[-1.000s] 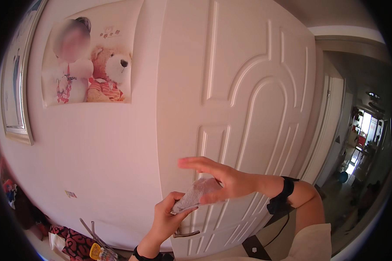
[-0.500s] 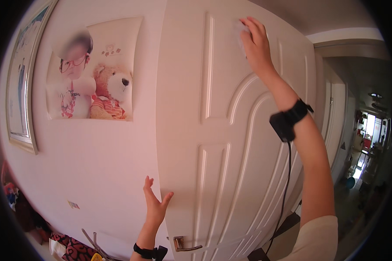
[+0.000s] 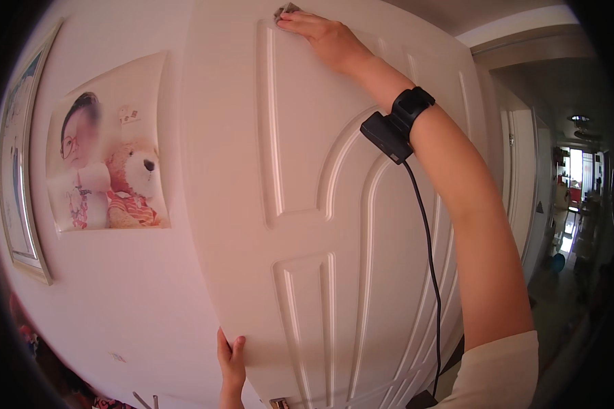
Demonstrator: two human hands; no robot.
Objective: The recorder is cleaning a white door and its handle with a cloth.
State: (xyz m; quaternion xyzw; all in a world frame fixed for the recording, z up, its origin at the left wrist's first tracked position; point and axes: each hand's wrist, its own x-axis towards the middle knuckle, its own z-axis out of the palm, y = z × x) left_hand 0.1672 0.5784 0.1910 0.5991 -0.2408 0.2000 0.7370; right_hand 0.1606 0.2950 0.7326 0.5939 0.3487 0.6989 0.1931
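Note:
My right hand (image 3: pixel 334 42) is raised to the top of a white panelled door (image 3: pixel 245 273). Under its fingertips a small greyish cloth (image 3: pixel 286 11) is pressed against the door, above the upper left moulding. Low on the door's left edge, my left hand (image 3: pixel 232 360) grips that edge, its thumb on the front side and the fingers at the edge. Just below and right of it, the metal door handle (image 3: pixel 278 403) is partly cut off by the frame. A black strapped device (image 3: pixel 396 129) with a cable sits on my right wrist.
Left of the door, the wall carries a poster (image 3: pixel 109 150) with a teddy bear and a framed picture (image 3: pixel 24 170). A dim hallway (image 3: pixel 559 259) opens on the right. Patterned fabric (image 3: pixel 109 403) lies at the lower left.
My right hand has moved the cloth left and up across the door. My left hand, spread in front of the wall before, now holds the door edge. The view has shifted right.

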